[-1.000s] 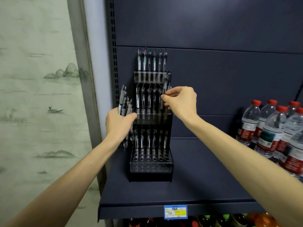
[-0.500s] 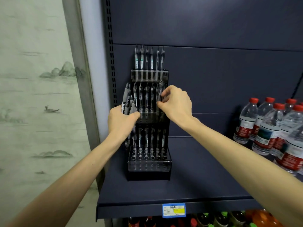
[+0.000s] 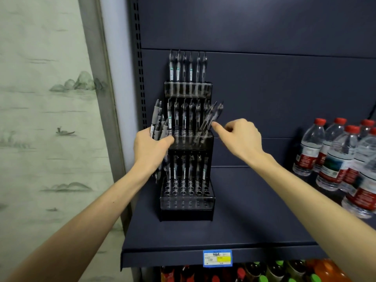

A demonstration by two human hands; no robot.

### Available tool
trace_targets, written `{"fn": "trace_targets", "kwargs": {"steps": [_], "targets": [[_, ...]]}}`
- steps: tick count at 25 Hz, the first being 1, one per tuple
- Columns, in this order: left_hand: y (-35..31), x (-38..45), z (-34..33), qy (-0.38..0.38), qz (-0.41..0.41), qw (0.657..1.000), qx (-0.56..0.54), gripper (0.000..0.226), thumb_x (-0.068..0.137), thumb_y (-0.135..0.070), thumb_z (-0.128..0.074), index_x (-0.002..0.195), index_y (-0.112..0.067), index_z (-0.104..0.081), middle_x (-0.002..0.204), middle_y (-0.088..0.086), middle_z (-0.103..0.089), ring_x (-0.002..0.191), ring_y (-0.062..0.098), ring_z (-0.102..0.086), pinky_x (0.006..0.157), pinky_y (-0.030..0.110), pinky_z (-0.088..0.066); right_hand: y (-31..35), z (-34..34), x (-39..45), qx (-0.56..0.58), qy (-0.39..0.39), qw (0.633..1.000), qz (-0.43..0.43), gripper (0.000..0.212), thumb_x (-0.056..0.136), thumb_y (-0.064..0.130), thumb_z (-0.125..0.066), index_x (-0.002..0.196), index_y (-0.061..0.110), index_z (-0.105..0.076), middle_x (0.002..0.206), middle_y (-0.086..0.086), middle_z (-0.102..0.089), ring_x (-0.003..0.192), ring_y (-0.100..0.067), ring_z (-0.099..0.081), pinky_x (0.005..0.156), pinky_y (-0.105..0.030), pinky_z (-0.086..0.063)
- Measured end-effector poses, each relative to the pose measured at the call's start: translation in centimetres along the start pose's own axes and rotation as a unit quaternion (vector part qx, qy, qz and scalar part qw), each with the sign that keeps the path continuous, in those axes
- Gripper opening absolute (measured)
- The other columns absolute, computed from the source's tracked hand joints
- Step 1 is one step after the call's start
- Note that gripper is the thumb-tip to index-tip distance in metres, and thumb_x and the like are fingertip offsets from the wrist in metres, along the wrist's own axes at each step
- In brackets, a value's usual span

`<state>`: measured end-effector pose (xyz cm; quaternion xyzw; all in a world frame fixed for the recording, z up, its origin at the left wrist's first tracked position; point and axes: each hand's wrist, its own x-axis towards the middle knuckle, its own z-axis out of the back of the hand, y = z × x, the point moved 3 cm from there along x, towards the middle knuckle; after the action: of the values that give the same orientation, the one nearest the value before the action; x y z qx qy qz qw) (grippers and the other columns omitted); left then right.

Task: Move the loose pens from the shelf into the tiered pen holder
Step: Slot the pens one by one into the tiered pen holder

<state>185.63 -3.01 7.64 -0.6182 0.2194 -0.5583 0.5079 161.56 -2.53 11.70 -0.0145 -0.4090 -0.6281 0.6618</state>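
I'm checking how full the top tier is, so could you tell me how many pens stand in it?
6, side by side in the top tier of the pen holder, against the shelf's back panel; none appear hidden.

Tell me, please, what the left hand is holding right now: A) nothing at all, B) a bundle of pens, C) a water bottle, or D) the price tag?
B: the left hand has its fingers curled round a bundle of pens standing up beside the tiered pen holder, while the water bottles stand untouched at the right of the shelf.
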Motion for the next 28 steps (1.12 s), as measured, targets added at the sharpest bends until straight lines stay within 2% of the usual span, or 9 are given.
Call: {"fn": "trace_targets", "kwargs": {"steps": [2, 4, 8, 13, 17, 20, 24, 26, 28], "targets": [[-0.5, -0.1, -0.1, -0.001, -0.006, 1.000, 0.006, 0.031, 0.079, -0.007, -0.071, 0.060, -0.016, -0.048, 0.047, -0.005, -0.051, 0.050, 0.017, -0.046, 0.053, 0.026, -0.039, -0.3, -0.5, 0.5, 0.047, -0.016, 0.999, 0.005, 0.042, 0.096, 0.055, -0.059, 0.070, 0.023, -0.068, 0.061, 0.009, -0.064, 0.063, -0.011, -0.063, 0.058, -0.029, -0.044], [-1.0, -0.1, -0.2, 0.003, -0.014, 1.000, 0.007, 0.033, 0.079, -0.006, -0.071, 0.059, -0.017, -0.047, 0.046, -0.007, -0.050, 0.047, 0.015, -0.045, 0.049, 0.024, -0.037, -0.1, -0.2, 1.4, 0.130, -0.031, 0.991, 0.012, 0.025, 0.094, 0.047, -0.066, 0.091, 0.025, -0.077, 0.077, 0.011, -0.074, 0.072, -0.007, -0.071, 0.071, -0.033, -0.057], [-1.0, 0.0, 0.0, -0.002, -0.010, 1.000, 0.008, 0.033, 0.079, -0.004, -0.069, 0.058, -0.015, -0.046, 0.042, -0.006, -0.049, 0.039, 0.015, -0.044, 0.044, 0.022, -0.036, 0.7, 0.3, 2.1, 0.210, -0.037, 0.977, 0.020, 0.019, 0.096, 0.036, -0.066, 0.090, 0.023, -0.079, 0.077, 0.009, -0.077, 0.067, -0.007, -0.073, 0.077, -0.045, -0.062], [-0.6, -0.3, -0.2, 0.005, -0.009, 1.000, 0.005, 0.034, 0.080, -0.004, -0.068, 0.058, -0.015, -0.045, 0.043, -0.004, -0.047, 0.040, 0.014, -0.042, 0.043, 0.021, -0.035, 1.8, 0.8, 2.9, 0.061, -0.006, 0.994, 0.089, 0.021, 0.096, 0.034, -0.064, 0.088, 0.020, -0.077, 0.068, 0.009, -0.071, 0.067, -0.011, -0.069, 0.069, -0.035, -0.059], [-0.2, 0.0, -0.3, 0.008, -0.009, 1.000, 0.004, 0.035, 0.079, -0.007, -0.069, 0.056, -0.017, -0.044, 0.042, -0.007, -0.047, 0.041, 0.014, -0.042, 0.049, 0.023, -0.036, 1.9, 0.9, 2.8, -0.025, -0.005, 0.991, 0.128, 0.025, 0.100, 0.036, -0.059, 0.088, 0.018, -0.071, 0.068, 0.007, -0.067, 0.066, -0.016, -0.064, 0.062, -0.031, -0.046], [-0.2, 0.2, -0.3, 0.004, -0.008, 1.000, 0.000, 0.034, 0.077, -0.007, -0.069, 0.056, -0.017, -0.044, 0.044, -0.005, -0.048, 0.043, 0.015, -0.043, 0.050, 0.024, -0.036, 2.3, 0.8, 2.5, -0.046, 0.000, 0.985, 0.165, 0.026, 0.102, 0.037, -0.056, 0.095, 0.015, -0.069, 0.078, 0.002, -0.070, 0.071, -0.022, -0.063, 0.063, -0.034, -0.048], [-0.4, -0.1, -0.3, 0.011, -0.009, 1.000, 0.001, 0.038, 0.079, -0.004, -0.069, 0.057, -0.018, -0.042, 0.041, -0.009, -0.044, 0.038, 0.011, -0.040, 0.044, 0.021, -0.034, 2.0, -0.2, 2.3, -0.070, 0.038, 0.986, 0.146, 0.025, 0.103, 0.036, -0.054, 0.093, 0.016, -0.067, 0.081, 0.000, -0.070, 0.077, -0.026, -0.065, 0.063, -0.032, -0.044], [-0.2, -0.1, -0.1, 0.011, -0.008, 1.000, -0.001, 0.036, 0.079, -0.005, -0.069, 0.058, -0.016, -0.042, 0.043, -0.008, -0.045, 0.040, 0.013, -0.040, 0.046, 0.022, -0.035, 1.8, 0.3, 2.5, -0.063, 0.057, 0.988, 0.126, 0.017, 0.098, 0.034, -0.059, 0.094, 0.020, -0.069, 0.081, 0.005, -0.071, 0.081, -0.022, -0.067, 0.065, -0.031, -0.046], [0.1, 0.2, 0.1, 0.008, -0.003, 1.000, -0.004, 0.032, 0.078, -0.006, -0.069, 0.062, -0.015, -0.043, 0.047, -0.006, -0.045, 0.046, 0.015, -0.041, 0.051, 0.026, -0.036, 2.2, 1.5, 2.6, -0.023, 0.019, 0.994, 0.109, 0.014, 0.091, 0.034, -0.065, 0.101, 0.026, -0.071, 0.083, 0.013, -0.070, 0.083, -0.014, -0.067, 0.069, -0.030, -0.049]]}}
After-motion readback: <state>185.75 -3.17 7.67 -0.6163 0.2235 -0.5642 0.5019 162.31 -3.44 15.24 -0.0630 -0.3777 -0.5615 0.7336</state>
